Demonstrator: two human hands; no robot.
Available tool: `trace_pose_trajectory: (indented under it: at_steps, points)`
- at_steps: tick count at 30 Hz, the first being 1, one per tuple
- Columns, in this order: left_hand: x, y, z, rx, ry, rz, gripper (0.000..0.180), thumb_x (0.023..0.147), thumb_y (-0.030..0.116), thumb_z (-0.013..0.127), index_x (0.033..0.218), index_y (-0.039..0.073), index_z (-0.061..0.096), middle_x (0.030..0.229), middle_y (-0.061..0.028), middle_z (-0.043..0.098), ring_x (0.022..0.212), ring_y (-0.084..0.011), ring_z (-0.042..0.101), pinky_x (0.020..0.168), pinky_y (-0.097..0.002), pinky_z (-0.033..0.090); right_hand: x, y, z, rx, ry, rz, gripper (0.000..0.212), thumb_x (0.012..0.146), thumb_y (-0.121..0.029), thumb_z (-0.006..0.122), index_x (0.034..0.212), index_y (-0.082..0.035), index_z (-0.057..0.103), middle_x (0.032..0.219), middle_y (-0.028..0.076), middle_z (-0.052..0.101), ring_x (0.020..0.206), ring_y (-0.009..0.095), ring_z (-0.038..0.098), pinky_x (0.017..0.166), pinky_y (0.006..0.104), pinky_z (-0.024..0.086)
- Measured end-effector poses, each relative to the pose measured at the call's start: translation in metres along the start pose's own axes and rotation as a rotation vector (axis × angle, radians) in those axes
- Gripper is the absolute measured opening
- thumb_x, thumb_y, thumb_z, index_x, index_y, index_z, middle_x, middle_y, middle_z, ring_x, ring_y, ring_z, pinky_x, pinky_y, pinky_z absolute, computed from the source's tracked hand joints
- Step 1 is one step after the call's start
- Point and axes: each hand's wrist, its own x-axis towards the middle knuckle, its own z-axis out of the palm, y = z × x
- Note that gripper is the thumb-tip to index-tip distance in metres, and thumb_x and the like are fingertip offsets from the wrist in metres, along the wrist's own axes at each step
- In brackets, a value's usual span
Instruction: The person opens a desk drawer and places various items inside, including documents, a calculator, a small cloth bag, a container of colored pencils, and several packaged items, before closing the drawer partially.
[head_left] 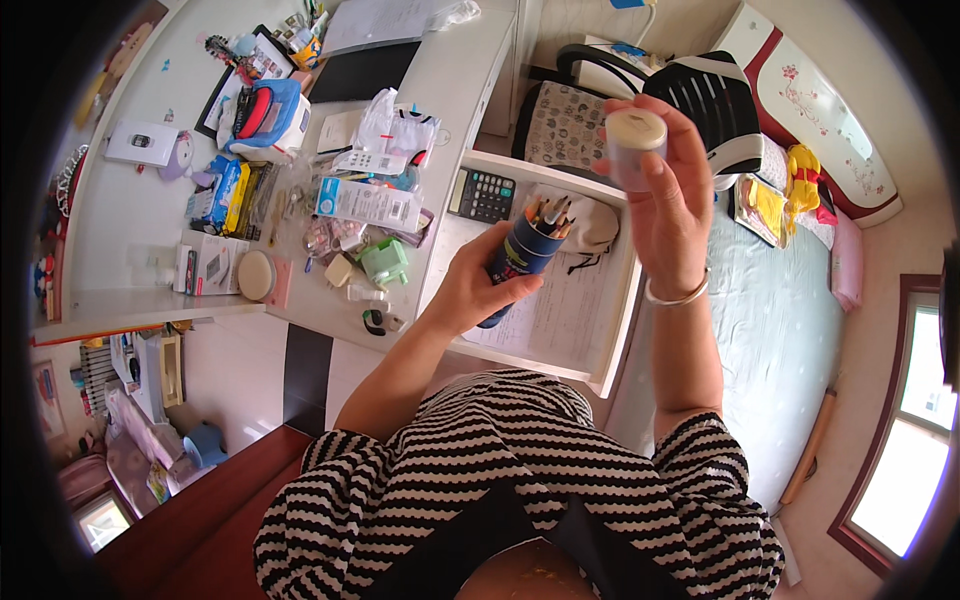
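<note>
My left hand (pixel 478 290) grips a dark blue round tube (pixel 522 258) full of coloured pencils, their tips poking out of its open top. The tube is tilted over the pulled-out white drawer (pixel 612 345). My right hand (pixel 672 195) is raised above and to the right of the tube, and holds the tube's pale translucent round cap (pixel 636 140) between its fingers. A silver bangle sits on that wrist. The cap and the tube are apart.
The drawer holds papers (pixel 570 310), a black calculator (pixel 482 195) and a beige cloth pouch (pixel 592 225). The white desk (pixel 130 215) to the left is crowded with boxes, packets, a green stapler-like item (pixel 384 262) and a round tin (pixel 256 275). A chair (pixel 700 95) and a bed (pixel 775 310) lie right.
</note>
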Motion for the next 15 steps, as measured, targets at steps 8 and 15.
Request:
trace_pose_trajectory:
  at_steps: [8, 15]
  points:
    - [-0.002, 0.004, -0.002, 0.102, 0.042, 0.016, 0.041, 0.074, 0.02, 0.075, 0.106, 0.003, 0.055, 0.083, -0.0005, 0.055, 0.075, -0.0077, 0.047, 0.069, -0.0226, 0.042, 0.013, -0.038, -0.01, -0.679, -0.423, 0.072, 0.046, 0.071, -0.007, 0.073, 0.113, -0.004, 0.055, 0.11, 0.007, 0.057, 0.1, 0.016, 0.057, 0.087, 0.0292, 0.047]
    - [-0.003, 0.009, 0.002, 0.192, 0.014, -0.004, 0.044, 0.074, 0.011, 0.072, 0.112, 0.0, 0.052, 0.093, -0.0034, 0.057, 0.085, -0.009, 0.051, 0.078, -0.0243, 0.043, 0.026, -0.057, 0.003, -1.07, -0.71, -0.129, 0.038, 0.066, -0.012, 0.076, 0.101, -0.006, 0.06, 0.096, 0.009, 0.06, 0.083, 0.022, 0.061, 0.069, 0.032, 0.05]
